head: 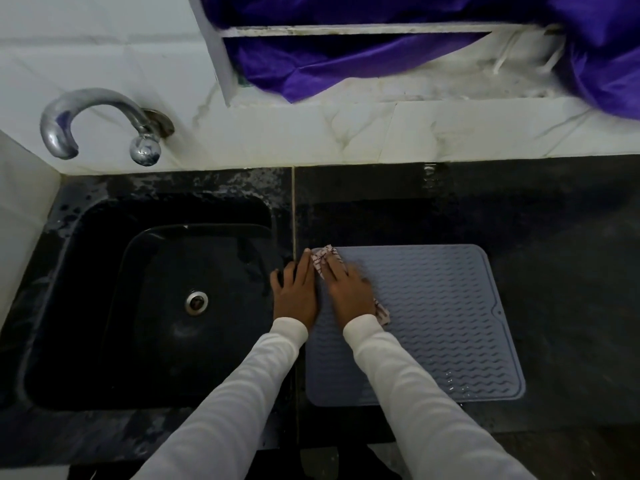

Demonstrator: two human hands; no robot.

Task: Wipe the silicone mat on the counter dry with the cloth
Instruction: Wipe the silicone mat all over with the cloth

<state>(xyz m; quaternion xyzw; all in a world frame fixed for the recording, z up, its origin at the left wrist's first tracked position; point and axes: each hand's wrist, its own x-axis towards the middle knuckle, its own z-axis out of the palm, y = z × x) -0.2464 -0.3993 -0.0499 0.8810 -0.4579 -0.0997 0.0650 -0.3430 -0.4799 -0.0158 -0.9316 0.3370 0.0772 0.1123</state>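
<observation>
A grey-blue silicone mat (440,320) with wavy ridges lies flat on the black counter (554,237), right of the sink. A small white cloth with a red pattern (322,254) sits on the mat's far left corner. My right hand (349,292) lies flat on the cloth with straight fingers, pressing it onto the mat; a bit of cloth shows by the wrist. My left hand (296,292) rests flat beside it, on the mat's left edge and the counter, fingers straight. A few water drops shine near the mat's near right corner.
A black sink (86,306) with a metal drain fills the left side. A chrome tap (93,123) sticks out of the white tiled wall above it. Purple fabric (346,67) hangs over the window ledge behind the counter. The counter's front edge is close to my body.
</observation>
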